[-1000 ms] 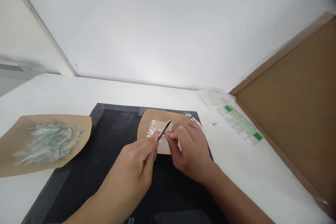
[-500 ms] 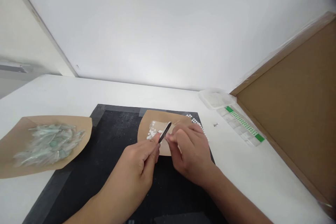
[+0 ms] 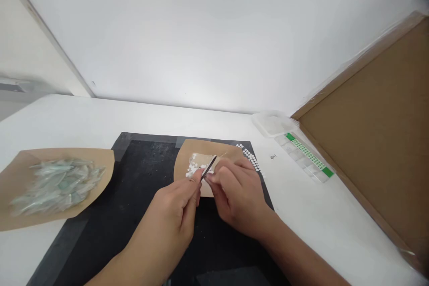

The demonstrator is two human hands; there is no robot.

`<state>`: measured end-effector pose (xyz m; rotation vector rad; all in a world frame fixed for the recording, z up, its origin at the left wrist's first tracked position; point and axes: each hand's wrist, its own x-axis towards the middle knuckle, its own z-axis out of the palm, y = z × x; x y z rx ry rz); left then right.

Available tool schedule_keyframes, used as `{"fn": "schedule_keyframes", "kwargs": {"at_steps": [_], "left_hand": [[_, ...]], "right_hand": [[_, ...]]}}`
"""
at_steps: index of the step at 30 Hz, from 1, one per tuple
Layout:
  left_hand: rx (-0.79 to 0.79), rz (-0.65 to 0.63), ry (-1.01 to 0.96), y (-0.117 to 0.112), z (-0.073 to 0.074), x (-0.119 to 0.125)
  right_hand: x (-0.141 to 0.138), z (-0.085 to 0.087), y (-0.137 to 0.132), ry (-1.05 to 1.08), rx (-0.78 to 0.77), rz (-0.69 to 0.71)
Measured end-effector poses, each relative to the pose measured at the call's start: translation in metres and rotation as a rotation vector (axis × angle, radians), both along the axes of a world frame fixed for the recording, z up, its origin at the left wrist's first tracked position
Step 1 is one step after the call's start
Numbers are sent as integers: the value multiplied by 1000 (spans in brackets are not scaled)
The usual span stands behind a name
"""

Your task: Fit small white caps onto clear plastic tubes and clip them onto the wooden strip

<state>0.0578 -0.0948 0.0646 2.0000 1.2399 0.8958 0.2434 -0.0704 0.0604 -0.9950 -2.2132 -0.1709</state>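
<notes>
My left hand (image 3: 177, 208) pinches a thin dark strip (image 3: 209, 166) with a pale edge between thumb and forefinger. The strip points up and to the right. Close beside it is my right hand (image 3: 236, 192), its thumb and fingers pinched together near the strip's lower part. Whatever sits in those right fingertips is too small to make out. Under both hands lies a brown paper sheet (image 3: 182, 161) bearing a clear bag (image 3: 201, 157) with small white round pieces. A black mat (image 3: 144, 170) is beneath the paper.
At left, another brown paper (image 3: 107, 165) carries a pile of clear plastic packets (image 3: 67, 183). White dots (image 3: 250, 156) lie at the mat's right edge. Farther right are tiny metal bits (image 3: 273, 157), a green-labelled clear case (image 3: 310, 158), a translucent tray (image 3: 273, 124) and a cardboard panel (image 3: 372, 129).
The strip has turned so its narrow edge faces me more. My right fingertips have shifted slightly left and down along it. The whole view has moved slightly.
</notes>
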Motion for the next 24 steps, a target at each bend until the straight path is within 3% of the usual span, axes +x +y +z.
{"fn": "schedule_keyframes", "kwargs": {"at_steps": [7,17,21,24], "left_hand": [[-82,-18,-19,1,1,-3],[17,3,13,2,1,-4],[-2,-11,7,3,2,-5],[-26,-34,-26,3,4,-4]], "right_hand": [[-3,-2,-1,21,28,-6],[-2,1,-1,33,8,-59],[-4,1,-4,-42,-32,14],[-3,4,-6,55,-47,42]]}}
